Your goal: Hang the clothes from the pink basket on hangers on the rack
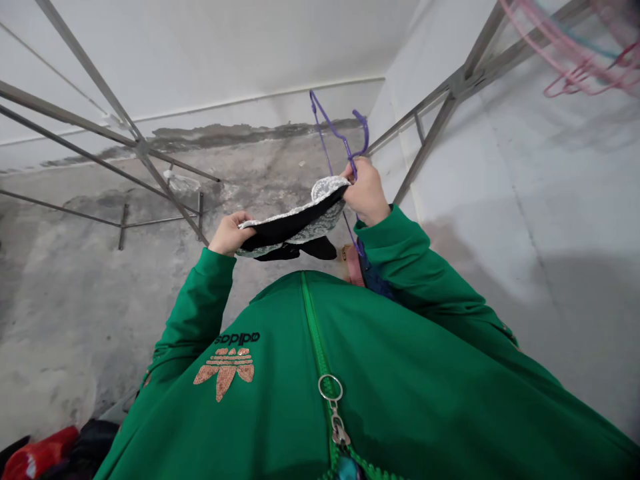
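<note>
A black garment with white lace trim (pixel 300 223) is stretched between my two hands in front of my body. My left hand (pixel 229 233) pinches one end of its lace edge, fingers closed. At the other, slightly higher end, my right hand (pixel 367 192) grips the lace and also the neck of a purple clothes hanger (pixel 336 127). The hanger stands tilted, its hook above my right hand and its lower part passing behind the garment. Black parts of the cloth hang below the lace. I cannot tell the garment's exact kind.
Metal rack frames stand on the left (pixel 141 148) and right (pixel 457 85). Pink hangers (pixel 575 73) hang at the upper right. Red and dark clothes (pixel 45 453) lie at the lower left. Beyond is a rough concrete floor (pixel 65 267) meeting white walls.
</note>
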`<state>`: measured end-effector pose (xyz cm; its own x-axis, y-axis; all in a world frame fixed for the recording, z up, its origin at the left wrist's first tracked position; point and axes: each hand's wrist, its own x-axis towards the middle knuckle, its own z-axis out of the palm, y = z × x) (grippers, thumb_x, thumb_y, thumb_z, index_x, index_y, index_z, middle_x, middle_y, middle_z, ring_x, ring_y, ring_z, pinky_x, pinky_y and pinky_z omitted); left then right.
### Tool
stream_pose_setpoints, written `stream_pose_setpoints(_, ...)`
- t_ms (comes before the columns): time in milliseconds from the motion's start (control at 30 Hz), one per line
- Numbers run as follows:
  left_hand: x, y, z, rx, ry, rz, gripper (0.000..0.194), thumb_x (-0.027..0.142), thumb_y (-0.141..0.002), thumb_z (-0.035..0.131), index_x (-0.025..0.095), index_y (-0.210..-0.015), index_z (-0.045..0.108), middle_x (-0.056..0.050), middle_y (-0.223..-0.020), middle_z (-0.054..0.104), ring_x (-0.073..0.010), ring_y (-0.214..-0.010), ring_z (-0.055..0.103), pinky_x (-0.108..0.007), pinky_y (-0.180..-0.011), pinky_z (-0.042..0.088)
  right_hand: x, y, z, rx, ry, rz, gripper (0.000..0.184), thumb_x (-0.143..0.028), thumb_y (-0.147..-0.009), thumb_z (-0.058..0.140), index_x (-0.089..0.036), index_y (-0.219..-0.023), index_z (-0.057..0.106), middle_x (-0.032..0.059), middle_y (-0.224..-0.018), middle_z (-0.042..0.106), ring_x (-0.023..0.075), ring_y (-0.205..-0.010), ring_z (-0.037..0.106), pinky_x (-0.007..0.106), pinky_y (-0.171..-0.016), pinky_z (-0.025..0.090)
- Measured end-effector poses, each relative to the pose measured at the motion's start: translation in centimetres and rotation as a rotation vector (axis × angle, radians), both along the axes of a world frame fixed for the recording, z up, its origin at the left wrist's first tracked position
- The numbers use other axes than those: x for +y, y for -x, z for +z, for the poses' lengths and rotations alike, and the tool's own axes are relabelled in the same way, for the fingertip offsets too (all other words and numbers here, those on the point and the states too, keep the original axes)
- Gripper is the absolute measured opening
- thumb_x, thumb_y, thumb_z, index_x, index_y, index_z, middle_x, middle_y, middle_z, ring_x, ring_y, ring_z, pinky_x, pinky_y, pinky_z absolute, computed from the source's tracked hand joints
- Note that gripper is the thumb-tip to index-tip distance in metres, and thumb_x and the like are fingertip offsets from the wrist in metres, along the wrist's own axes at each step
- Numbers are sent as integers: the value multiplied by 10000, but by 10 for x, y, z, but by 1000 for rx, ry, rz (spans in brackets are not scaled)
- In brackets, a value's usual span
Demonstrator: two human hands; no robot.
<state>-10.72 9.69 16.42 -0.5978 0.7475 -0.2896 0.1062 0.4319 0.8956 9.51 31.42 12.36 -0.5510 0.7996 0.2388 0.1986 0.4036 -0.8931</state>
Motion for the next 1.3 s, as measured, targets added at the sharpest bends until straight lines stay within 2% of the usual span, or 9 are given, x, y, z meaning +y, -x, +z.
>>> stream_pose_setpoints(167,5,4,14,-115,35,47,153,255,-522,673,136,-615,648,18,-535,611,-120,-507,543,-204,-485,419,-2,-27,0,-12,157,251,481,-386,-642,817,-185,-984,544,-7,-846,569,48,-541,396,224,-502,376)
stream_pose_setpoints(367,13,15,13,-100,-33,273,109,232,-555,649,136,-593,616,-1,-532,607,-129,-493,554,-211,-468,427,-30,-67,11,96,195,137,456,-527,-893,559,-231,-1237,604,-64,-530,371,92,-451,390,238,-456,349)
stream_pose_setpoints(500,9,29,11,11,-39,353,100,239,-585,614,140,-590,606,14,-534,576,-105,-494,519,-190,-467,394,-55,-89,33,18,240,228,388,-488,-896,568,-216,-1131,713,-22,-591,554,101,-486,473,265,-481,426)
stream_pose_setpoints(600,3,40,9,118,-11,346,123,266,-611,601,144,-601,610,26,-521,532,-100,-485,482,-194,-469,370,-66,-92,41,-11,223,334,351,-452,-889,576,-223,-1095,743,18,-809,713,165,-752,661,328,-729,566)
stream_pose_setpoints(700,0,45,8,264,22,264,174,308,-644,593,140,-633,638,29,-513,495,-110,-502,470,-204,-489,357,-72,-81,39,-6,173,418,321,-405,-890,562,-224,-1072,755,32,-974,745,205,-1043,671,372,-990,521)
stream_pose_setpoints(867,7,23,13,602,52,-23,245,308,-741,550,150,-822,719,-18,-674,636,-203,-748,615,-250,-698,449,-86,-40,25,59,207,460,329,-344,-906,512,-219,-1110,739,19,-916,745,197,-1046,672,391,-1001,519)
stream_pose_setpoints(1000,20,-9,19,878,195,-310,303,216,-794,506,190,-1001,726,-83,-866,683,-260,-908,630,-316,-811,455,-90,-6,12,138,224,491,343,-394,-899,517,-227,-1090,747,23,-1051,741,199,-1158,631,395,-1075,467)
stream_pose_setpoints(1133,28,-18,23,1125,230,-387,299,187,-801,496,184,-992,726,-144,-1033,614,-314,-1045,573,-410,-882,435,-73,3,12,176,214,487,366,-455,-882,542,-213,-1050,759,34,-1061,740,198,-1119,646,389,-1060,472)
stream_pose_setpoints(1300,30,-5,31,960,177,-597,347,210,-847,428,151,-1086,672,-147,-1089,626,-301,-1071,565,-422,-919,438,-41,-5,24,170,115,446,347,-478,-855,588,-190,-918,772,48,-980,738,214,-1017,662,380,-971,516)
